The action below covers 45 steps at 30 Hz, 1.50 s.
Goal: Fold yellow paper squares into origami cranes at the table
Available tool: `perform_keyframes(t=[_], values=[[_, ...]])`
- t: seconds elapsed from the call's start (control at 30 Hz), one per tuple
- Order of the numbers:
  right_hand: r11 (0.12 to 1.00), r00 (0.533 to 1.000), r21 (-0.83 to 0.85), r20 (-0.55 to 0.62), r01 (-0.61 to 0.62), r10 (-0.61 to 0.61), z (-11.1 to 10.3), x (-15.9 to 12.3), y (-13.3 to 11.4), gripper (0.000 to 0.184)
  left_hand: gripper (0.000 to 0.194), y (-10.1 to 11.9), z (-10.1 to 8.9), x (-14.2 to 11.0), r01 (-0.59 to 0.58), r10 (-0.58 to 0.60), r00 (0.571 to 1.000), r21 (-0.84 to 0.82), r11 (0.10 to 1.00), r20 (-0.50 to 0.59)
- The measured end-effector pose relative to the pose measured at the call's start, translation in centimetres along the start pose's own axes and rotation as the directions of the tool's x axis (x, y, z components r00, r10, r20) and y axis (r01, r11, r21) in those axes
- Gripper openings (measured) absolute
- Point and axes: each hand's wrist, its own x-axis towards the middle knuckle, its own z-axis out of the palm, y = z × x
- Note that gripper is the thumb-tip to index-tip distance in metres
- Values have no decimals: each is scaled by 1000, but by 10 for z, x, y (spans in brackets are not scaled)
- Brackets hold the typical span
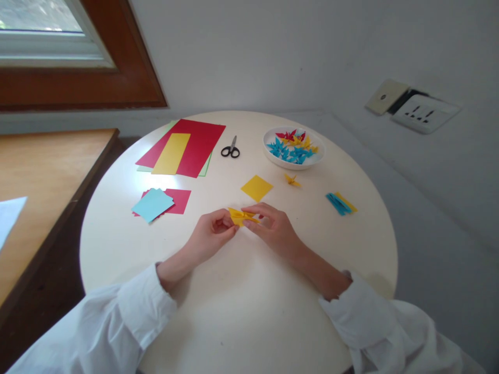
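Note:
Between my two hands, just above the table, is a piece of folded yellow origami paper [242, 216] with pointed flaps. My left hand [212, 230] pinches its left side between thumb and fingers. On the other side my right hand [275, 228] grips the right end, thumb below and fingers over the top. A flat yellow paper square [257, 188] lies just beyond my fingers. A finished yellow paper crane [292, 180] rests to the right of that square. The fingertips cover part of the folds.
A white dish [286, 164] holds several red, yellow and blue cranes. Black-handled scissors [230, 150] lie near large red sheets [202, 140] with a yellow strip [171, 153]. Light blue squares [153, 205] sit at left, folded blue strips [339, 203] at right on the round table [249, 311].

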Motion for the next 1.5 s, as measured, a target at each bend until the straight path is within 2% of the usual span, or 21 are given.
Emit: perform_keyframes(t=[0.13, 0.4, 0.67, 1.0, 1.5], values=[[993, 993, 31, 35, -113, 112, 1, -1, -2, 16, 10, 1, 0, 0, 13, -13, 1000, 29, 999, 13], [985, 986, 59, 33, -162, 160, 1, 0, -4, 13, 11, 1, -1, 0, 27, -27, 999, 16, 999, -22], [989, 990, 53, 31, -136, 135, 0, -1, -1, 18, 23, 8, 0, 0, 81, -81, 996, -20, 997, 25], [990, 989, 2, 36, -142, 142, -1, -1, -6, 22, 23, 8, -1, 0, 125, -125, 992, -1, 992, 1], [987, 987, -41, 40, -155, 156, 0, 0, 0, 30, 24, 10, 1, 1, 191, -191, 981, -3, 982, -38]])
